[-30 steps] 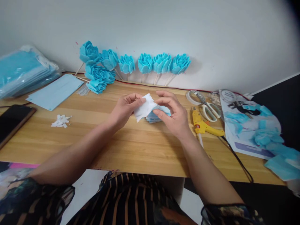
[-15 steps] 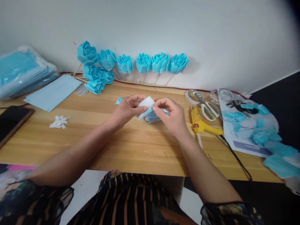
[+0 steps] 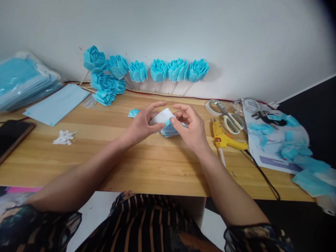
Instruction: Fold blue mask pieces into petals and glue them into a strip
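Note:
Between both hands I hold a small piece of thin fabric [image 3: 163,117], white on the face toward me with a blue folded edge. My left hand [image 3: 143,122] pinches its left side, thumb in front and fingers behind. My right hand [image 3: 189,127] grips the right corner between thumb and fingers. Under the held piece, a stack of blue fabric pieces [image 3: 169,131] lies on the table, partly hidden by my right hand. A small blue petal-like piece [image 3: 134,113] rests just beyond my left hand.
Several blue fabric flowers [image 3: 159,70] on sticks lean against the wall. To the right are a yellow glue gun [image 3: 222,138], scissors [image 3: 231,120], a tape roll [image 3: 214,107] and blue scraps on a sheet. On the left lie blue sheets [image 3: 56,105], white scraps [image 3: 64,137] and a phone [image 3: 14,138].
The held fabric's blue edge has been turned, and more of the white face shows. My index fingers have lifted and spread a little. The view has shifted slightly.

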Motion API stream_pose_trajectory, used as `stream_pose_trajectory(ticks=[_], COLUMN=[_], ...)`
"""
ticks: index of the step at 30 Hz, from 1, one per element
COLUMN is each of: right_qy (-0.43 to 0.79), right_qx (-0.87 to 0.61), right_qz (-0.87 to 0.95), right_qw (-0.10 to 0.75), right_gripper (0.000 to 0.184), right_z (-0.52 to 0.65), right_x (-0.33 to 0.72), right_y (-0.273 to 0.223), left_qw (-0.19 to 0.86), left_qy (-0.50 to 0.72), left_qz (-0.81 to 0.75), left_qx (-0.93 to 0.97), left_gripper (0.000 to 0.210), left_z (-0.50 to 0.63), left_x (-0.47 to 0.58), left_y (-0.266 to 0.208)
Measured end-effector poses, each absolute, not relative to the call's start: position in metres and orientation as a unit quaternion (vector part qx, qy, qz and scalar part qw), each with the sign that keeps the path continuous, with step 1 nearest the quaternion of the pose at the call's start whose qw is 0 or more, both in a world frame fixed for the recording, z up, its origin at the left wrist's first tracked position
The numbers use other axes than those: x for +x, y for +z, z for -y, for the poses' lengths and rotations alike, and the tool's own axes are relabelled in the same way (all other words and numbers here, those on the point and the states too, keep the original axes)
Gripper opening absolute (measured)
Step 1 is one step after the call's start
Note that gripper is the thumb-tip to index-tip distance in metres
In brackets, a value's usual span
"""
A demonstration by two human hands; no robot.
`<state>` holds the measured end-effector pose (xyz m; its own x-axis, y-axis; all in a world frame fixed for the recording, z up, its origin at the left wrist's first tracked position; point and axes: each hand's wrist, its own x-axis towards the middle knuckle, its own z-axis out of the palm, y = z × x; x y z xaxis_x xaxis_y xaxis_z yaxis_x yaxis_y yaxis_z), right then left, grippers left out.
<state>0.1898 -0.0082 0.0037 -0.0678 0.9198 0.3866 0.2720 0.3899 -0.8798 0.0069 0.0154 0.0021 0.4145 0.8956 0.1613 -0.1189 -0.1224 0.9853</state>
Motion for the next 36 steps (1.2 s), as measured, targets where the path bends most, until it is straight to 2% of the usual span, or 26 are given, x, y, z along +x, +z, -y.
stream_pose_trajectory(ticks=[7,10,17,20,25,28,36], right_qy=[0.348,0.340,0.345,0.330,0.278,0.283,0.296], right_qx=[-0.441,-0.459,-0.456,-0.453,-0.473,-0.464,-0.454], right_qz=[0.683,0.682,0.650,0.651,0.636,0.641,0.667], right_qw=[0.468,0.457,0.500,0.511,0.543,0.543,0.511], right_gripper=[0.056,0.055,0.063,0.064,0.061,0.060,0.055], right_z=[0.009,0.009,0.003,0.002,0.003,0.006,0.010], right_x=[0.191,0.191,0.195,0.196,0.195,0.192,0.189], right_y=[0.006,0.005,-0.003,-0.004,-0.003,-0.003,-0.003], left_qw=[0.569,0.570,0.556,0.587,0.697,0.703,0.717], left_qy=[0.445,0.452,0.529,0.561,0.478,0.433,0.481], left_qz=[-0.332,-0.337,-0.360,-0.328,-0.290,-0.299,-0.290], left_qx=[0.607,0.597,0.531,0.484,0.449,0.478,0.413], left_gripper=[0.065,0.069,0.065,0.071,0.046,0.040,0.029], left_z=[-0.012,-0.013,-0.016,-0.016,-0.011,-0.008,-0.013], left_x=[0.009,0.009,0.005,0.006,0.014,0.017,0.013], left_y=[0.002,0.003,0.006,0.005,0.000,-0.004,-0.004])
